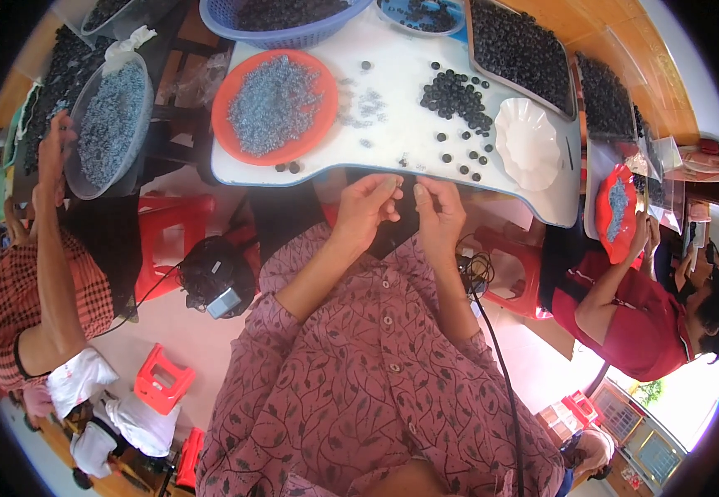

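Just off the near edge of the white table (393, 99), my left hand (369, 207) is closed, its thumb and fingertips pinched together. Close beside it, my right hand (440, 217) is also pinched, thumb against forefinger. Whatever sits between the fingertips is too small to make out. Beyond my left hand lies an orange-red plate (225, 108) heaped with small clear bluish pieces (272, 103). A loose pile of small round black pieces (455, 99) is spread beyond my right hand, several of them strayed toward the edge. A white scalloped dish (529, 141) stands right of that pile.
At the back are a blue-purple basket (285, 37) and a tray (571, 108) of black pieces. A co-worker at left (53, 282) reaches to an oval tub (144, 116); another at right (624, 306) holds a red dish (610, 211). Red stools (165, 378) stand on the floor.
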`<action>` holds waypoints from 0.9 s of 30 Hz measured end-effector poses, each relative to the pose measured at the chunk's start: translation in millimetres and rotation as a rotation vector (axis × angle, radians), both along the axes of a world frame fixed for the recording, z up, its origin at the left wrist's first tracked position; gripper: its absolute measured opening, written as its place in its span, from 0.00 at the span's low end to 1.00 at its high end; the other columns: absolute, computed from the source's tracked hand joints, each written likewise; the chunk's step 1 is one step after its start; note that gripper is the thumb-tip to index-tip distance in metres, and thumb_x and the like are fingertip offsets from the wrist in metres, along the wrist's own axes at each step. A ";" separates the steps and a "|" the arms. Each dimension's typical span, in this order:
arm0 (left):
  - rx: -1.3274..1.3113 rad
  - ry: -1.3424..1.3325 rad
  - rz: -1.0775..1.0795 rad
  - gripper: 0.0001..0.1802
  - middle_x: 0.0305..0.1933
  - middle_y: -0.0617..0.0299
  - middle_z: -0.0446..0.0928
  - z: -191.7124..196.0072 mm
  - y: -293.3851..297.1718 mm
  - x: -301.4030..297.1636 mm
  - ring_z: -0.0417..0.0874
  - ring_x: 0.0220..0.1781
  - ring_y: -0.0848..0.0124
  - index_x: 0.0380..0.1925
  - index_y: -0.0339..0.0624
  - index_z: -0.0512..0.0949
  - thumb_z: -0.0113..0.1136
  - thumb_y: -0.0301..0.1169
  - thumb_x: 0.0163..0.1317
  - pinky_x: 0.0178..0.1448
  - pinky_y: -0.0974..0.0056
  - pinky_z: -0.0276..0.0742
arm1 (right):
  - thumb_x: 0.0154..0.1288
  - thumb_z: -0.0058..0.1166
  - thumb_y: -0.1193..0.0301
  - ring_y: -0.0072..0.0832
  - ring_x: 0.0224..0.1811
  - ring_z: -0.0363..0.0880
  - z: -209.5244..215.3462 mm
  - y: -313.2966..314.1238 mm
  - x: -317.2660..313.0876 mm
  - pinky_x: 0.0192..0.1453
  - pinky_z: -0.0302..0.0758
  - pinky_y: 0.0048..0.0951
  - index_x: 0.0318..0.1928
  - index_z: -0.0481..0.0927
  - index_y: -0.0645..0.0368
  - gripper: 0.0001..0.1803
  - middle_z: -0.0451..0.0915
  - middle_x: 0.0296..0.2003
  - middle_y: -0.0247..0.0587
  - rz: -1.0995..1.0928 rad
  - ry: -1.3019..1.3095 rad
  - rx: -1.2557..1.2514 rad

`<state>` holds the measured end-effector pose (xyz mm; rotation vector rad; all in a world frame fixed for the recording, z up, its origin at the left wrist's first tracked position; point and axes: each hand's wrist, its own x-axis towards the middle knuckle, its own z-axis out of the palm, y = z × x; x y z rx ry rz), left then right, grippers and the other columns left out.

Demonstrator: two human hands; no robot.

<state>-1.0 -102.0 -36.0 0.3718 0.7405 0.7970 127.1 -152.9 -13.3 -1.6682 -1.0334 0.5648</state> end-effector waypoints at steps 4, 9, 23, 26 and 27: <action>0.035 -0.010 0.001 0.11 0.32 0.64 0.78 -0.2 -0.9 2.1 0.74 0.25 0.81 0.43 0.35 0.79 0.58 0.30 0.67 0.28 0.74 0.76 | 0.66 0.58 0.73 0.15 0.28 0.73 3.8 -4.6 -6.3 0.31 0.70 0.18 0.41 0.82 0.62 0.07 0.76 0.33 0.32 0.076 0.221 -0.058; 0.151 0.145 -0.014 0.10 0.32 0.67 0.78 5.8 -4.0 3.7 0.73 0.25 0.83 0.43 0.35 0.80 0.57 0.30 0.67 0.28 0.75 0.74 | 0.68 0.57 0.68 0.10 0.25 0.69 6.2 -2.6 -8.3 0.27 0.65 0.14 0.41 0.82 0.61 0.09 0.78 0.28 0.26 0.064 0.428 -0.134; 0.664 0.625 0.004 0.08 0.31 0.60 0.77 18.0 2.6 10.4 0.78 0.25 0.72 0.41 0.38 0.82 0.58 0.28 0.64 0.30 0.68 0.74 | 0.65 0.60 0.68 0.11 0.22 0.67 -7.3 -7.9 1.9 0.25 0.61 0.14 0.39 0.82 0.61 0.08 0.76 0.25 0.25 0.004 0.794 -0.089; 1.077 0.870 0.071 0.06 0.31 0.53 0.77 28.3 25.8 18.2 0.79 0.29 0.59 0.38 0.40 0.81 0.60 0.27 0.61 0.34 0.60 0.75 | 0.65 0.61 0.69 0.11 0.22 0.67 -5.1 -6.7 6.9 0.25 0.61 0.14 0.39 0.82 0.61 0.09 0.76 0.25 0.25 -0.026 0.766 -0.091; 1.105 0.857 0.048 0.05 0.32 0.50 0.75 32.4 34.0 24.2 0.78 0.35 0.50 0.35 0.41 0.80 0.60 0.27 0.59 0.38 0.54 0.74 | 0.65 0.61 0.69 0.12 0.22 0.67 -4.2 -6.0 8.3 0.25 0.61 0.14 0.39 0.82 0.61 0.09 0.76 0.25 0.25 -0.042 0.766 -0.103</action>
